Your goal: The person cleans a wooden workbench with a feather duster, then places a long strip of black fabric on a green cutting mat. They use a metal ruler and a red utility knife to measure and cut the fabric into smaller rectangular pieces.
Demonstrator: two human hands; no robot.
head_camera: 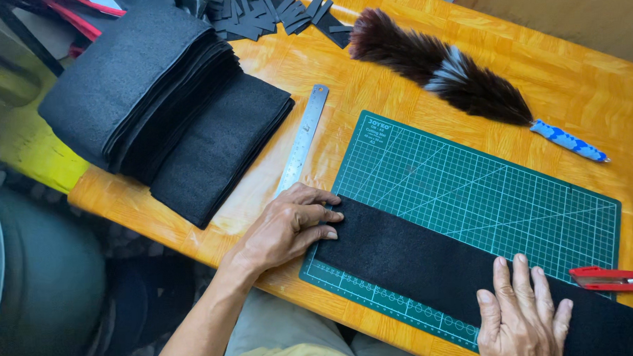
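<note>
A: Why is the felt strip (pixel 432 272) lying along the near edge of the mat (pixel 499 185)?

B: I judge it is being lined up with the mat's grid. The left hand (pixel 283 232) is pressing the strip's left end, fingers together and nearly flat, fingertips on the felt. The right hand (pixel 521 315) is lying flat on the strip further right, fingers slightly spread, pinching nothing.

A: And the tools?

B: They are sitting within reach of the mat: one steel ruler (pixel 302 138) just left of it, one red knife (pixel 611 278) at its right edge, one feather duster (pixel 460 75) beyond its far side.

A: How much felt?

B: One strip on the mat, two folded stacks (pixel 160 113) well left of it, and a heap of small offcuts (pixel 276 14) far beyond, too many to count.
</note>
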